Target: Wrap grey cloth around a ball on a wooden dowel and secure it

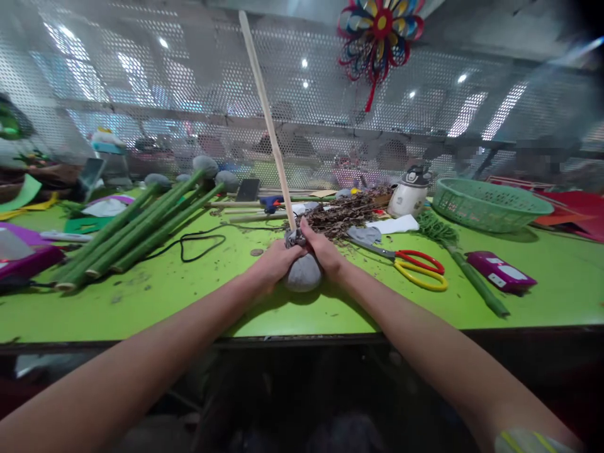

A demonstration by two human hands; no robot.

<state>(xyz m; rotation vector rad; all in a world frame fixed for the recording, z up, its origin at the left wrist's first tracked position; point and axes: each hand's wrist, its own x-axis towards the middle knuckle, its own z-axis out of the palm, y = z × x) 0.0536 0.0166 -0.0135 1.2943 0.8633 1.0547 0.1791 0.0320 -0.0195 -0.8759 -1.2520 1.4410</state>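
Observation:
A round grey cloth-covered bundle (304, 275) rests on the green table close to its front edge. Out of its gathered neck (294, 238) rises a long pale bamboo stick (270, 123), leaning a little to the left. My left hand (280, 259) is closed on the bundle's neck from the left. From the right, my right hand (323, 251) grips the same neck, its thumb pressed near the stick's foot. Just behind my hands lies a heap of dry brown twigs (346, 214). Scissors with red and yellow handles (419, 267) lie to the right.
Several green stalks with grey round ends (141, 233) lie at left, near a black cord (202, 238). At right are a green basket (491, 204), a purple box (501, 272), a green stalk (479, 283) and a white jar (409, 195). Perforated metal screening (189, 94) stands behind.

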